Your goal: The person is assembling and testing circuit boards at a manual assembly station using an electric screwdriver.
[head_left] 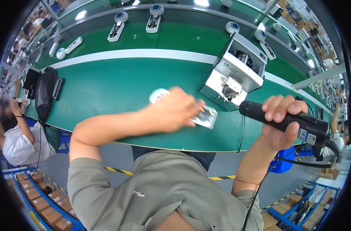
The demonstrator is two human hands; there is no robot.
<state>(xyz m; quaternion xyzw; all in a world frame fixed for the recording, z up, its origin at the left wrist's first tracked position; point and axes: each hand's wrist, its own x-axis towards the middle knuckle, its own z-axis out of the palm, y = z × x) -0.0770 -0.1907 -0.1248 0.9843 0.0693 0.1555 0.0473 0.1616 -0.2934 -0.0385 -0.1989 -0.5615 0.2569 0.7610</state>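
Bent over the workbench, my left hand [169,111] lies across a white handheld device with a round head [158,95] and holds it down on the green mat. The open end of its handle [207,118], with inner parts showing, sticks out past my fingertips. My palm hides its middle. My right hand [281,115] is raised at the right, wrapped round a black electric screwdriver [258,112] that lies nearly level, with a cable at its right end. No bit can be made out at its left end. The screwdriver is apart from the device.
A silver screw feeder [237,73] stands at the back right of the green bench [117,88]. Beyond a white rail [144,54], similar white devices [153,24] lie on a green conveyor. A black bag [46,92] sits at the left, near another seated person [23,140].
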